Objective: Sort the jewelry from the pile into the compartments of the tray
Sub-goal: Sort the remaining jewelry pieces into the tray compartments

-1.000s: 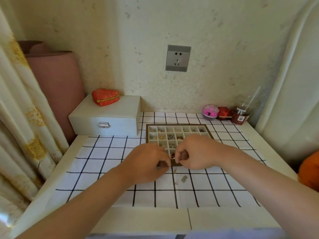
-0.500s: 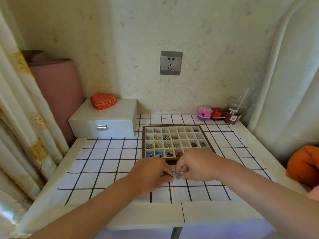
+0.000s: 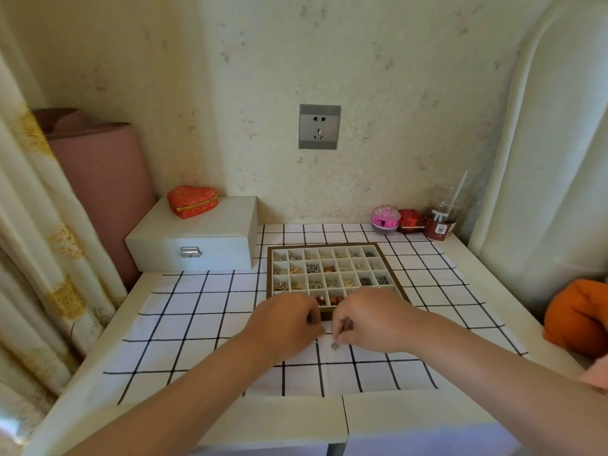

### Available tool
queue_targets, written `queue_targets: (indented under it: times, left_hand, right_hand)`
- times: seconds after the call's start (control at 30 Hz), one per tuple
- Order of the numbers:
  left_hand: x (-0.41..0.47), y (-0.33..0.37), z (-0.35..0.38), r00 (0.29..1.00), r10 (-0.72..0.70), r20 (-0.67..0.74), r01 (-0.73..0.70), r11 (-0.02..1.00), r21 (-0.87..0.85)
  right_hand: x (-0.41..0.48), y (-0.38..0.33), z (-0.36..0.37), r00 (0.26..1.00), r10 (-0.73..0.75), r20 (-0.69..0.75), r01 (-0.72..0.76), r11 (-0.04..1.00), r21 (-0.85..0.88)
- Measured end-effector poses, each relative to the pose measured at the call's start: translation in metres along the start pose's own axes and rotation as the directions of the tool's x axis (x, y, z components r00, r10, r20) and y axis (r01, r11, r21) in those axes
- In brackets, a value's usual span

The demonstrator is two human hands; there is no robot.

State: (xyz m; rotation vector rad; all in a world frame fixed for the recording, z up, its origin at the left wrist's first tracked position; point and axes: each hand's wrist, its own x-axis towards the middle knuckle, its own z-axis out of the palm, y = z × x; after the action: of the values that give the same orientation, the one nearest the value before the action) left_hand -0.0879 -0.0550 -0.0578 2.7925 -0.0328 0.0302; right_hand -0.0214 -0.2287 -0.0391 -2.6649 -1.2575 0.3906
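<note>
1. While both hands hover just before the tray (image 3: pixel 322 245), your left hand (image 3: pixel 286 327) is curled; its hold cannot be told.
2. Your right hand (image 3: pixel 371 320) curls over a grey piece (image 3: pixel 335 345) lying on the cloth (image 3: pixel 197 307); grip unclear.

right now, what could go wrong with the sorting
1. The piece just below the right hand's fingertips is tiny. It could slip from a pinch and bounce away across the cloth.
2. The right hand and the left hand cover the tray's front row, so the piece might land in the wrong compartment.
3. Both hands hang over the tray's near edge. A nudge could shake the filled compartments into each other.
</note>
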Motion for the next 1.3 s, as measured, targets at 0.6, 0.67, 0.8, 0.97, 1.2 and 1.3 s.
queue_targets:
  times: [0.6,0.67,0.8,0.97,1.2,1.3]
  left_hand:
    - [0.074,-0.007,-0.084,0.978,-0.205,0.026,0.103,0.375,-0.921]
    - [0.086,-0.01,-0.087,0.974,-0.229,-0.003,0.089,0.391,-0.916]
    - [0.108,-0.018,-0.087,0.973,-0.23,-0.021,0.075,0.401,-0.913]
    - [0.137,-0.029,-0.084,0.983,-0.182,0.012,0.098,0.474,-0.875]
    - [0.162,-0.044,-0.043,0.997,0.008,-0.08,-0.039,0.92,-0.39]
    - [0.166,-0.051,-0.025,0.99,0.143,0.005,-0.142,0.985,-0.097]
  right_hand:
    - [0.069,0.015,-0.086,0.849,0.161,-0.503,0.102,0.885,0.455]
    - [0.081,0.018,-0.091,0.835,0.16,-0.527,0.106,0.892,0.439]
    - [0.101,0.029,-0.095,0.809,0.169,-0.563,0.137,0.877,0.46]
    - [0.112,0.049,-0.097,0.815,0.186,-0.549,0.153,0.844,0.513]
    - [0.136,0.086,-0.084,0.87,0.233,-0.434,-0.015,0.893,0.449]
    - [0.144,0.099,-0.072,0.888,0.258,-0.381,-0.064,0.889,0.453]
